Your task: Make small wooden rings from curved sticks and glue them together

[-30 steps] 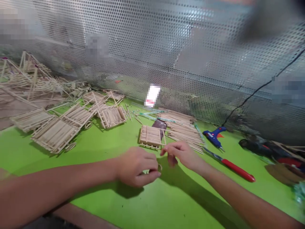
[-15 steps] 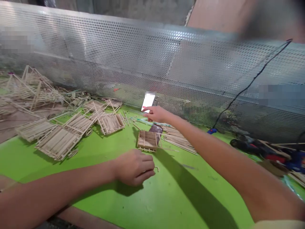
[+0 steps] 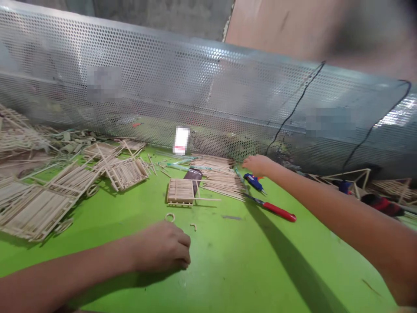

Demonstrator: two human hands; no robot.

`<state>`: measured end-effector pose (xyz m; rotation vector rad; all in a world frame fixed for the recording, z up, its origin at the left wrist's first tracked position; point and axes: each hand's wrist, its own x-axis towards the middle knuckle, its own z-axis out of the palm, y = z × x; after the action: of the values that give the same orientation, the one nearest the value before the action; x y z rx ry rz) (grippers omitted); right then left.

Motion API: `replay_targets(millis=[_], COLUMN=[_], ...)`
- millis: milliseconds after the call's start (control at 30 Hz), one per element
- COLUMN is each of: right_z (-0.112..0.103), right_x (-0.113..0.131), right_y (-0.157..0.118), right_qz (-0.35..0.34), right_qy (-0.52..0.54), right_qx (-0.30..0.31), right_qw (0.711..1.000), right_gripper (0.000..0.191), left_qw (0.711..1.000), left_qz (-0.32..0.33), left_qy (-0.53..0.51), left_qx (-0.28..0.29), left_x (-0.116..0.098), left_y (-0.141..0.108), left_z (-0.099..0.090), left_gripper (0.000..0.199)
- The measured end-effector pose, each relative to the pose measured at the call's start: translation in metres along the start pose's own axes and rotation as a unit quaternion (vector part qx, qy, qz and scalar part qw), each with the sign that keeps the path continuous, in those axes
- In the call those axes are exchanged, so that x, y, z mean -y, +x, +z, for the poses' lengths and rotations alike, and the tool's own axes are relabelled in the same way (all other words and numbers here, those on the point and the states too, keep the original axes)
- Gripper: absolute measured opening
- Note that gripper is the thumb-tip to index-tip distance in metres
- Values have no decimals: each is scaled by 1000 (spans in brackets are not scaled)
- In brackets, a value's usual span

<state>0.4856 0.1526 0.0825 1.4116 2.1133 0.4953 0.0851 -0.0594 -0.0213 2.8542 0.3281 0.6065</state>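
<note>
Blue glue gun lies just below the right hand, whose grip cannot be made out from here. The left hand rests with fingers curled narrow, any contents hidden. A ring and a curved scrap lie near its knuckles, a small stick cart beyond; red-handled pliers sit nearer the viewer than the right hand.

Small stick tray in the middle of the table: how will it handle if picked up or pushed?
The stick tray is probably light for its size: slim sticks, visible gaps. The slatted body looks fairly stiff, but the thin stick jutting to the right could snag or snap. Boxy and low on the green table, it would likelier slide than roll.
</note>
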Motion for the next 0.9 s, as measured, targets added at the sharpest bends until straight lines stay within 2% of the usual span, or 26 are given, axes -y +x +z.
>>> replay_targets(millis=[100, 233, 500, 633, 700, 767, 833, 900], right_z=[27, 48, 66, 69, 68, 65, 60, 52], right_x=[-9, -19, -33, -36, -36, -38, -42, -49], right_y=[-7, -12, -17, -17, -18, -20, -24, -30], right_qz=[16, 42, 90, 111, 114, 112, 106, 102], right_qy=[-34, -56, -23, 21, 46, 74, 103, 132], right_qx=[33, 55, 106, 120, 101, 55, -25, -150], right_qw=[999, 996, 990, 986, 987, 989, 989, 975], right_gripper=[33, 35, 35, 33, 33, 32, 31, 30], left_qw=[999, 999, 998, 996, 995, 993, 992, 989], left_qz=[2, -11, -55, -73, -90, -107, -122, -138], left_qy=[37, 34, -15, -10, -1, 6, 13, 31], left_qx=[8, 3, 25, 41, 42, 41, 39, 32], left_x=[0, 2, 10, 7, 6, 6, 7, 10], left_y=[-2, -4, -2, -1, 1, 2, 3, 4], left_z=[-1, -1, -12, -15, -14, -12, -11, -14], left_gripper=[10, 14, 4, 9, 11, 11, 13, 18])
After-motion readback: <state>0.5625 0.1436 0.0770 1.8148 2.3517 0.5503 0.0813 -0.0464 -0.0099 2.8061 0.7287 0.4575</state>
